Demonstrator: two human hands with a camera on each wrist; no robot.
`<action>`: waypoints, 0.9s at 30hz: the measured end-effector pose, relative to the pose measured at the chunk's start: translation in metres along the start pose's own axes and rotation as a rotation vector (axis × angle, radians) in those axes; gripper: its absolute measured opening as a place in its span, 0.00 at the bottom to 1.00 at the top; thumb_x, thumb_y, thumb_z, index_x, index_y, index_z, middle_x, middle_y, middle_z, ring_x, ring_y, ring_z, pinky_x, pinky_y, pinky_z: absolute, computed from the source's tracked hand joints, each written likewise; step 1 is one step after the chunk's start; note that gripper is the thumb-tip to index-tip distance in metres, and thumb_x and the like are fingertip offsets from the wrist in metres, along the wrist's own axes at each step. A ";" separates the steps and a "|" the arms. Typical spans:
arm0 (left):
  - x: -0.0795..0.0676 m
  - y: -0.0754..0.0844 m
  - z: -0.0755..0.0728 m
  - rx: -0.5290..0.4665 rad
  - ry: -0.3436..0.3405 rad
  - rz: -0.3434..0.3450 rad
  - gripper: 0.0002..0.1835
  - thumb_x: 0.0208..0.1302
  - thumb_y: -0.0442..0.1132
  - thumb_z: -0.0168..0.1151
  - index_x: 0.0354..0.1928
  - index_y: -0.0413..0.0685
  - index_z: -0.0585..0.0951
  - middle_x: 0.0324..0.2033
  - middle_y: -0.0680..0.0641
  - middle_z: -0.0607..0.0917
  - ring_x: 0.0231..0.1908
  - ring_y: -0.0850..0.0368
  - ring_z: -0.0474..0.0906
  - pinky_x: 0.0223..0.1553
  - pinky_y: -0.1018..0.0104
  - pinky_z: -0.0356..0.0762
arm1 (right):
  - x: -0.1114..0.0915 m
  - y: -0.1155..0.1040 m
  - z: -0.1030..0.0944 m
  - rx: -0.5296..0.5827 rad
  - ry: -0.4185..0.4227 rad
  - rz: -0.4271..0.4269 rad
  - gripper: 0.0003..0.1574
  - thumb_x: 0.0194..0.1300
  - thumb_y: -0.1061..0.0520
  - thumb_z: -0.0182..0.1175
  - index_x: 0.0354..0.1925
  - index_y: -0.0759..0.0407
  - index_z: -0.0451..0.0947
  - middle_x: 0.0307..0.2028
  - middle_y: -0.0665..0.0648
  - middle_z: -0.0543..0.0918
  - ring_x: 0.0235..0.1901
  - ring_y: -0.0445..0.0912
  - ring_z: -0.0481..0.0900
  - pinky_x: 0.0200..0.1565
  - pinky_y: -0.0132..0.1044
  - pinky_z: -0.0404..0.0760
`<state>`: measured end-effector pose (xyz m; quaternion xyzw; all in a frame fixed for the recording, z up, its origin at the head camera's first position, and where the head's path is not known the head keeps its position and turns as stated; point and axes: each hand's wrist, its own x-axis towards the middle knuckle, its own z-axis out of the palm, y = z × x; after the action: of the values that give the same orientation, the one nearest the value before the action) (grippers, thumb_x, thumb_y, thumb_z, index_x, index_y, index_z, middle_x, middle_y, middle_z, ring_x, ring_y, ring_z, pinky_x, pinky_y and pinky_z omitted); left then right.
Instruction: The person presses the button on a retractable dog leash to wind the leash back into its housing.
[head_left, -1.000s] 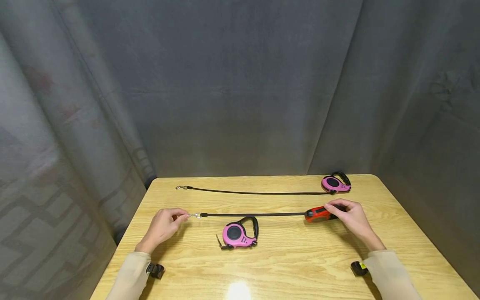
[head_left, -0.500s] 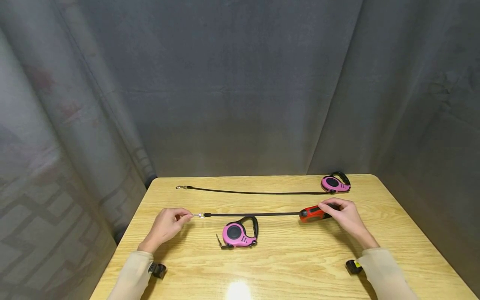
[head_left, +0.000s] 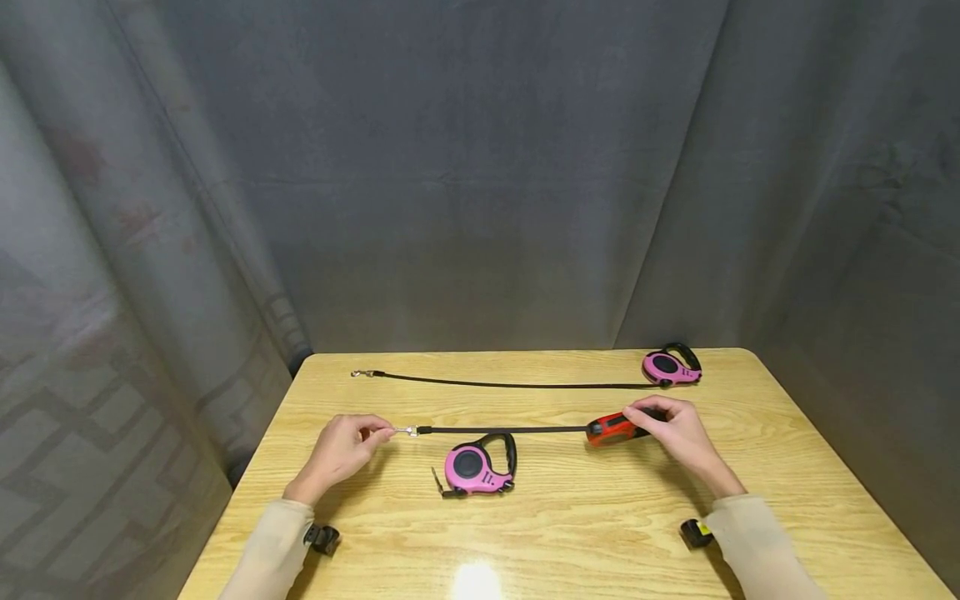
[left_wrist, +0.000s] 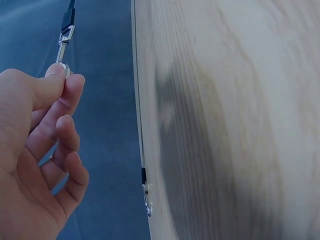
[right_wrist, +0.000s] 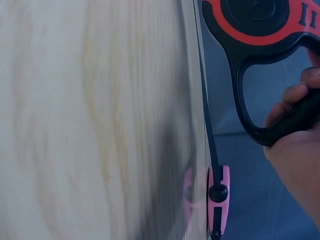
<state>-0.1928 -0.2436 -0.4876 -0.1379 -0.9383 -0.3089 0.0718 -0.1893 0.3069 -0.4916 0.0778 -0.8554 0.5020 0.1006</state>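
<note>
My left hand (head_left: 345,446) pinches a small silver snap hook (left_wrist: 62,50) between thumb and forefinger; its other fingers are loosely bent. From the hook a black strap (head_left: 502,430) runs straight to a red and black retractable dog leash (head_left: 611,429). My right hand (head_left: 682,433) holds that leash, fingers wrapped round its black loop handle (right_wrist: 302,115) in the right wrist view. The strap is stretched above the table, passing just behind a pink retractable leash (head_left: 454,472) that lies in the middle with its strap drawn in.
Along the far edge of the wooden table (head_left: 555,533) lies another pink retractable leash (head_left: 663,368), its black strap (head_left: 510,386) laid out leftward to a metal snap hook (head_left: 362,374). Grey curtains (head_left: 465,208) hang behind and at both sides.
Both hands have moved toward each other, the left one rightward and the right one leftward. The strap between them has become shorter and stays straight. Both pink leashes have stayed put.
</note>
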 end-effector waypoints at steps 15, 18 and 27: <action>0.002 0.008 0.002 -0.022 -0.003 0.013 0.03 0.71 0.44 0.72 0.39 0.59 0.93 0.23 0.57 0.85 0.20 0.67 0.68 0.25 0.70 0.66 | 0.001 -0.006 0.014 0.005 -0.001 -0.013 0.09 0.71 0.56 0.72 0.44 0.61 0.91 0.36 0.33 0.88 0.37 0.33 0.80 0.41 0.29 0.77; 0.002 0.010 0.003 -0.022 -0.004 0.017 0.03 0.71 0.44 0.72 0.39 0.60 0.93 0.24 0.56 0.86 0.21 0.67 0.68 0.25 0.70 0.66 | 0.003 -0.007 0.018 0.010 -0.006 -0.015 0.09 0.70 0.56 0.72 0.44 0.60 0.91 0.36 0.34 0.89 0.37 0.34 0.81 0.41 0.29 0.77; 0.003 0.015 0.006 -0.014 0.001 0.040 0.03 0.71 0.45 0.73 0.39 0.60 0.93 0.24 0.59 0.85 0.21 0.68 0.68 0.26 0.70 0.66 | 0.006 -0.009 0.028 0.058 -0.036 -0.016 0.09 0.70 0.56 0.73 0.44 0.60 0.91 0.36 0.35 0.89 0.35 0.35 0.80 0.39 0.30 0.78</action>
<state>-0.1916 -0.2271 -0.4833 -0.1572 -0.9330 -0.3142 0.0774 -0.1956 0.2774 -0.4956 0.0965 -0.8416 0.5242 0.0870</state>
